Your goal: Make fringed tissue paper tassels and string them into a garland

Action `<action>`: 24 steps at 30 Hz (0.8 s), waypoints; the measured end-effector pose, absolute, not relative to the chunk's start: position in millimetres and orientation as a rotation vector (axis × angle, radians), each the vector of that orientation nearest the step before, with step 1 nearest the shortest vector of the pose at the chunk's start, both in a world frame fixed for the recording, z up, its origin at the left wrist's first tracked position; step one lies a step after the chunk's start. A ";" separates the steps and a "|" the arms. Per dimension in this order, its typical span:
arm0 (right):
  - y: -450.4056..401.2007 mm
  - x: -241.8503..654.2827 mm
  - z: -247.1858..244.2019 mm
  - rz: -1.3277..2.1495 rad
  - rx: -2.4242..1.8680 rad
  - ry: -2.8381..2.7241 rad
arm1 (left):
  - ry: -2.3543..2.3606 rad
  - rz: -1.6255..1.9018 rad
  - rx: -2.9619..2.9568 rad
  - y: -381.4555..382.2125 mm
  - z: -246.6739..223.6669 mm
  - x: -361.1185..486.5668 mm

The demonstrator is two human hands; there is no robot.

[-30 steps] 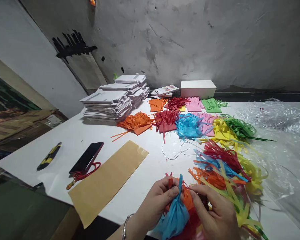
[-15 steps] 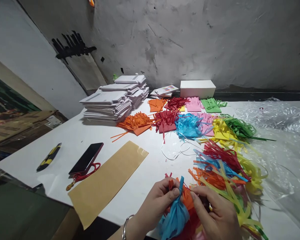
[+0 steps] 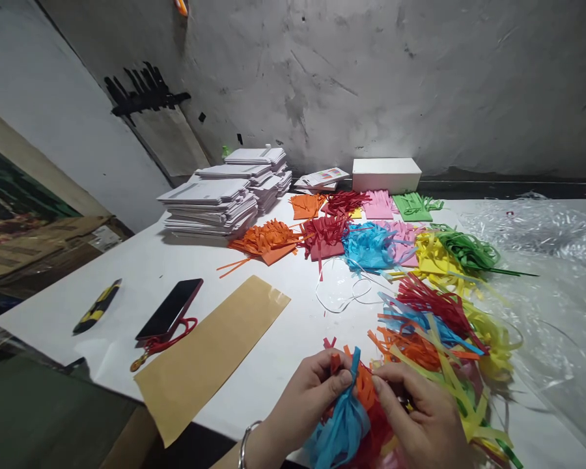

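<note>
At the table's near edge, my left hand [image 3: 320,387] is closed in a pinch around the twisted top of a blue paper tassel [image 3: 342,423]. Its fringe hangs down below the fingers. Close beside it, my right hand [image 3: 415,410] is closed too, thumb and forefinger pinching what looks like a thin red strand [image 3: 365,366]. Between and behind the hands is an orange tassel [image 3: 366,391], with red fringe below it, partly covered. Most of the right hand's other fingers are curled out of sight.
Loose fringed strips [image 3: 439,319] pile up right of the hands. Behind lie folded fringe bundles [image 3: 368,246], white cord [image 3: 339,303], stacked white packets [image 3: 209,202] and a white box [image 3: 385,174]. Brown paper [image 3: 215,358], a phone [image 3: 170,309] and a cutter [image 3: 97,306] lie left; clear plastic [image 3: 551,312] right.
</note>
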State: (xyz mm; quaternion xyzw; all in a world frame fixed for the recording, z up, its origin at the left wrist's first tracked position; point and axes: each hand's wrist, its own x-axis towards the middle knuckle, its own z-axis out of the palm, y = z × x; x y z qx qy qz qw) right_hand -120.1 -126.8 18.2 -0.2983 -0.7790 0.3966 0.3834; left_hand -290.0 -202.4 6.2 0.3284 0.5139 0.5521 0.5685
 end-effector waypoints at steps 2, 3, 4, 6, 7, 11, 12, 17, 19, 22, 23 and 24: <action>-127.5 -120.0 18.4 1.021 -0.752 -1.983 | 1.237 1.275 0.805 -202.2 10.2 -289.3; -127.7 -120.0 18.7 1.036 -0.750 -1.983 | 1.253 1.265 0.831 -202.2 12.5 -288.8; -127.5 -119.7 19.0 1.064 -0.740 -1.993 | 1.275 1.260 0.870 -202.4 14.8 -288.4; -126.0 -118.8 19.3 1.154 -0.731 -2.027 | 1.357 1.261 1.000 -203.2 19.0 -287.9; -124.9 -118.1 19.2 1.207 -0.733 -2.043 | 1.412 1.260 1.085 -203.9 20.9 -288.0; -121.0 -115.6 16.5 1.489 -0.776 -2.003 | 1.563 1.219 1.401 -207.6 26.7 -289.5; -120.5 -115.3 15.6 1.574 -0.798 -1.948 | 1.563 1.194 1.463 -208.6 28.0 -289.9; -119.4 -120.2 13.0 1.715 -0.771 -1.899 | 1.564 1.107 1.795 -211.5 33.4 -290.2; -119.7 -125.4 12.3 1.632 -0.752 -1.924 | 1.590 1.088 1.891 -211.6 33.5 -289.5; -117.8 -130.7 12.8 1.505 -0.718 -1.810 | 1.609 0.987 1.923 -209.2 30.0 -289.5; -115.5 -130.2 14.2 1.486 -0.699 -1.703 | 1.624 0.927 1.901 -207.5 28.0 -290.4; -112.0 -128.1 16.5 1.482 -0.670 -1.549 | 1.644 0.860 1.862 -205.5 25.8 -292.0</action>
